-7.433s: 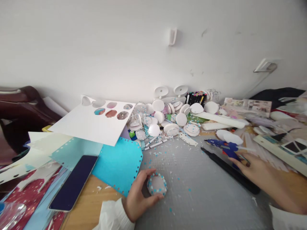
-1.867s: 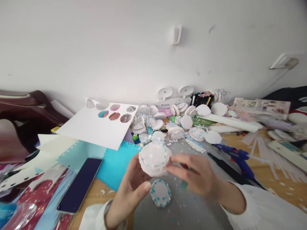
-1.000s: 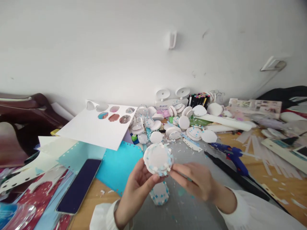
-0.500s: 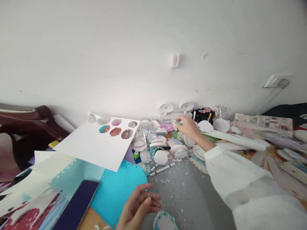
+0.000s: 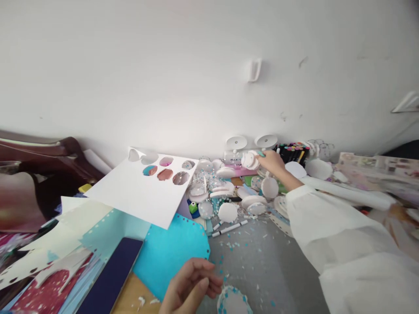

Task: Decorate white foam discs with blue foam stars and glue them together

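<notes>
My right hand [image 5: 272, 162] reaches to the back of the pile, its fingers closed on the edge of a white round disc [image 5: 249, 160]. That disc looks like a thick stack with a decorated rim. My left hand [image 5: 195, 285] hovers low in front, fingers loosely curled and apart, holding nothing. Just right of it, a white disc with blue dots around its rim [image 5: 234, 302] lies on the grey mat [image 5: 278, 270], partly cut off by the lower edge. Several more white discs [image 5: 228, 213] are heaped around the reaching hand, some trimmed with beads.
Behind the pile stands a white device with two round heads [image 5: 236, 142], beside a box of markers [image 5: 293, 152]. To the left lie a white sheet with cut-out holes [image 5: 140, 196], bright blue paper [image 5: 173, 250] and a phone [image 5: 113, 274]. A white roll [image 5: 350, 192] lies at right.
Both hands held a white decorated disc a second ago; my left hand has let go of it. My right hand has moved forward to the pile and taken hold of a disc there.
</notes>
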The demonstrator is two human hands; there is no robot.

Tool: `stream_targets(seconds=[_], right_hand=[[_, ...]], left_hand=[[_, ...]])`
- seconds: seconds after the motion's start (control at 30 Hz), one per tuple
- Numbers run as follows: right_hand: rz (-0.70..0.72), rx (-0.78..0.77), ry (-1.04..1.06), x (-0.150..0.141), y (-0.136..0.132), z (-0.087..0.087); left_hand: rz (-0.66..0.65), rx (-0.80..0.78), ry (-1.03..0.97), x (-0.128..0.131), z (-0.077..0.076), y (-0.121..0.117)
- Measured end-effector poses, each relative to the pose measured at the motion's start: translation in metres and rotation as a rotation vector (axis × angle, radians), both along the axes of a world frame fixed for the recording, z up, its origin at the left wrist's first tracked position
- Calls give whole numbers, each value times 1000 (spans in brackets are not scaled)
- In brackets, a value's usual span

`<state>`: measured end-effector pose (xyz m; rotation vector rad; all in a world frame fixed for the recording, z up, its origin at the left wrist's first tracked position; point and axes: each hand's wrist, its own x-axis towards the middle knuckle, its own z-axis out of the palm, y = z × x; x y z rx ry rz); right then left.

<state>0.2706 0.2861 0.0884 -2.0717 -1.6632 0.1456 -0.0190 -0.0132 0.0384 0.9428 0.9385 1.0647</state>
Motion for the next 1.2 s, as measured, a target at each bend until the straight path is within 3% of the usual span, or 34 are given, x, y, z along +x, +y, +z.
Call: stream_targets(seconds=[0.13, 0.23, 0.37, 0.5, 0.67, 0.87, 0.97, 1.1, 1.13, 1.2], right_hand=[[-13, 233, 41, 0, -37, 16], [78, 388, 74, -11, -80, 18], [249, 433, 175, -30, -149, 15], [521, 204, 525, -45, -214, 14], [569, -128, 699, -57, -266, 12], [611, -317, 847, -58, -298, -2], [567, -357, 795, -44, -297, -24], [404, -15, 294, -14, -278, -76], [423, 54, 157, -7, -274, -88], [446, 101, 77, 3, -268, -104]], left_hand=[[-31, 34, 41, 0, 0, 2], [-37, 87, 91, 1, 1, 3], [-11, 219, 191, 3, 4, 1], [86, 452, 235, 11, 9, -1], [77, 569, 311, 27, 19, -8], [7, 643, 342, 37, 13, -23], [-1, 544, 256, 37, 10, -30], [-35, 285, 198, 34, 13, -37], [-46, 212, 166, 33, 14, -38], [-62, 75, 82, 32, 14, -39]])
